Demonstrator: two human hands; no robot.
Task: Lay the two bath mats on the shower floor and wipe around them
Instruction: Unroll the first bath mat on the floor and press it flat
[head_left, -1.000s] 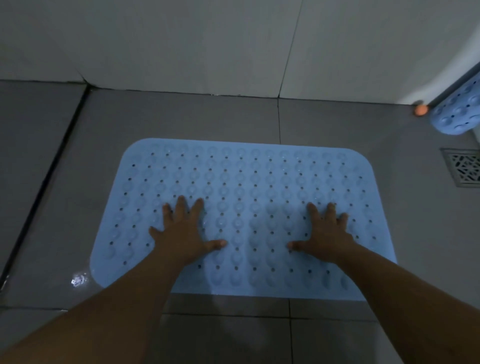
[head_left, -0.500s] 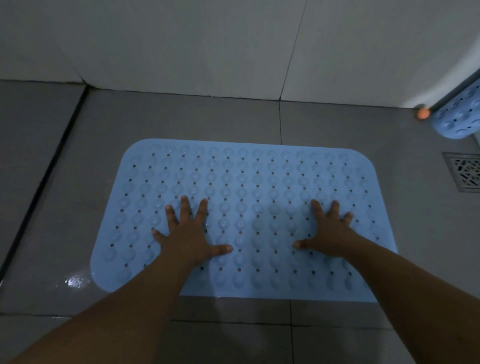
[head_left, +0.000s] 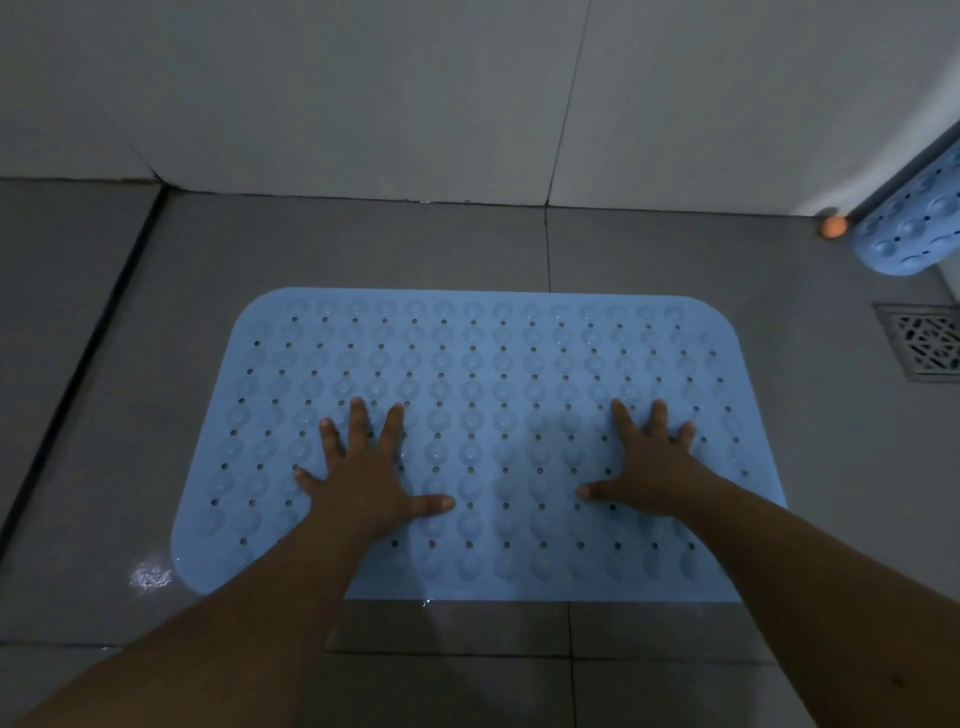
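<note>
A light blue bath mat (head_left: 483, 364) with rows of bumps and small holes lies flat on the grey tiled shower floor (head_left: 363, 244). My left hand (head_left: 363, 478) presses flat on its near left part, fingers spread. My right hand (head_left: 649, 467) presses flat on its near right part, fingers spread too. A second blue mat (head_left: 914, 234) leans at the far right, suction cups facing out, partly cut off by the frame edge.
A white tiled wall (head_left: 415, 104) stands behind the mat. A metal floor drain (head_left: 922, 343) sits at the right. A small orange object (head_left: 834, 227) lies at the wall's foot. A wet patch (head_left: 150, 577) glints by the mat's near left corner.
Both hands stay flat on the mat and have shifted slightly rightward on it. The mat has not moved.
</note>
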